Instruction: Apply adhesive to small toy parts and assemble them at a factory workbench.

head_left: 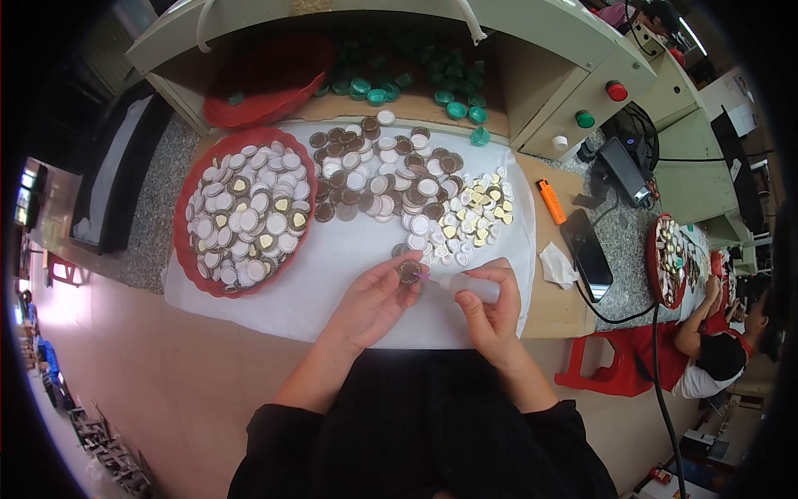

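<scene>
My L grip (374, 298) pinches a brown disc (409, 272); R grip (490, 306) holds a white bottle (474, 287), tip at disc, w/ desk (549, 312) under.

Red round plastic tray (184, 249) of discs lies left on white sheet (349, 249); loose brown discs (374, 170) behind hands; orange lighter (550, 201) right.

Left hand (371, 301): pinches a small round brown disc (409, 272) between its fingertips, just above the white sheet (332, 274).
Right hand (490, 309): grips a small white bottle (470, 287), tip right at the disc.
Red tray (187, 258): on the left, heaped with white discs, some gold-centred.
Loose pile (391, 179): brown and white discs spread over the sheet, gold ones (482, 208) to the right.
Orange lighter (550, 201): on the table edge, beside a black phone (588, 254).
Green caps (416, 83): under the machine housing.
</scene>
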A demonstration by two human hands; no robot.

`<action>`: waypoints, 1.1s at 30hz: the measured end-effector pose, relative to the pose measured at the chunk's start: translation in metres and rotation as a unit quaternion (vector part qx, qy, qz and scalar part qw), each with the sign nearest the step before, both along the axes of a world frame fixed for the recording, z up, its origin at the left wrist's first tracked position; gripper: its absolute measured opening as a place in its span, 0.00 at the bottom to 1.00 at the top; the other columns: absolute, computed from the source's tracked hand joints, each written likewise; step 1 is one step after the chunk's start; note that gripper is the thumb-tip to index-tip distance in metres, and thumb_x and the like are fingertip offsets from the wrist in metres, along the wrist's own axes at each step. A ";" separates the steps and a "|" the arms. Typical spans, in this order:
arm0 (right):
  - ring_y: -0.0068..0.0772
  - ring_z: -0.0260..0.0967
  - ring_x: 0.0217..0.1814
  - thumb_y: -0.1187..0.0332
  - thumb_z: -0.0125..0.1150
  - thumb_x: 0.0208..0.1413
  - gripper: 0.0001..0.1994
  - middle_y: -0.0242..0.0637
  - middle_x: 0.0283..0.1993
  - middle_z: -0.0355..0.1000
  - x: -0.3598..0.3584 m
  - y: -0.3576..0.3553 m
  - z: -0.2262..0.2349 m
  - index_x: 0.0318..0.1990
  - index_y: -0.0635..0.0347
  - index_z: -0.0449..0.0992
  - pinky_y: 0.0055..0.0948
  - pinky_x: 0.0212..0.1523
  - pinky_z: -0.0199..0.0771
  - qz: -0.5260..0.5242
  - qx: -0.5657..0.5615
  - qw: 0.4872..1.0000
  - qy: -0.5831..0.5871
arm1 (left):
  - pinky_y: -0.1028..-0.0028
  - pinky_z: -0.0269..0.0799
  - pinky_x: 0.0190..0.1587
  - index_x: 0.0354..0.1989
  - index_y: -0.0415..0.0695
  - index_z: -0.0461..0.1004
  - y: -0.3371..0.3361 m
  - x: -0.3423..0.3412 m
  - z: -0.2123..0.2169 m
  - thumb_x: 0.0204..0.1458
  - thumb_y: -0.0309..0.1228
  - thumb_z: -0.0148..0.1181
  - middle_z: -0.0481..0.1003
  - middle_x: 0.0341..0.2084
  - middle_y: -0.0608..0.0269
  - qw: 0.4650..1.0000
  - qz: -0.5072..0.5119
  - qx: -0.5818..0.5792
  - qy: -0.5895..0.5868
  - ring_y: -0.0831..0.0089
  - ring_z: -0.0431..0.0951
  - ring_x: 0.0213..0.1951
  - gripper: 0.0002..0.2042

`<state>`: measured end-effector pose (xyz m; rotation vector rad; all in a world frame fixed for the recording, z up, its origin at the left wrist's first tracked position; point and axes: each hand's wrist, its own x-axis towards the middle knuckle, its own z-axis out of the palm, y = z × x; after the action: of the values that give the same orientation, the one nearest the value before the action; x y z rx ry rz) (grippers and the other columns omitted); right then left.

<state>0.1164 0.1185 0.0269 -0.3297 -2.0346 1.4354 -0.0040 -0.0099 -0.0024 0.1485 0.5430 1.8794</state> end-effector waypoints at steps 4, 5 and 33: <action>0.31 0.57 0.30 0.74 0.56 0.44 0.12 0.40 0.29 0.59 -0.001 0.002 0.002 0.36 0.64 0.62 0.23 0.31 0.58 -0.019 0.065 0.998 0.007 | 0.79 0.60 0.37 0.50 0.35 0.58 0.000 0.001 -0.001 0.50 0.31 0.47 0.66 0.37 0.60 1.000 0.008 -0.004 0.005 0.76 0.64 0.35 0.20; 0.32 0.58 0.30 0.74 0.56 0.44 0.12 0.40 0.29 0.60 -0.001 0.003 0.003 0.36 0.64 0.62 0.23 0.31 0.58 -0.021 0.076 0.997 0.007 | 0.78 0.60 0.37 0.50 0.35 0.58 0.000 0.001 -0.001 0.50 0.31 0.47 0.66 0.37 0.60 1.000 0.009 -0.001 0.007 0.76 0.64 0.35 0.19; 0.34 0.57 0.27 0.73 0.58 0.42 0.13 0.41 0.28 0.60 -0.001 0.001 0.010 0.35 0.63 0.63 0.25 0.28 0.58 -0.005 0.130 0.991 0.017 | 0.78 0.60 0.40 0.49 0.37 0.60 -0.001 0.000 -0.002 0.50 0.27 0.47 0.66 0.40 0.63 1.000 0.002 -0.016 0.012 0.77 0.64 0.37 0.17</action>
<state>0.1153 0.1190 0.0374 -0.2042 -2.1577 1.1422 -0.0037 -0.0110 -0.0044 0.1486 0.5905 1.8737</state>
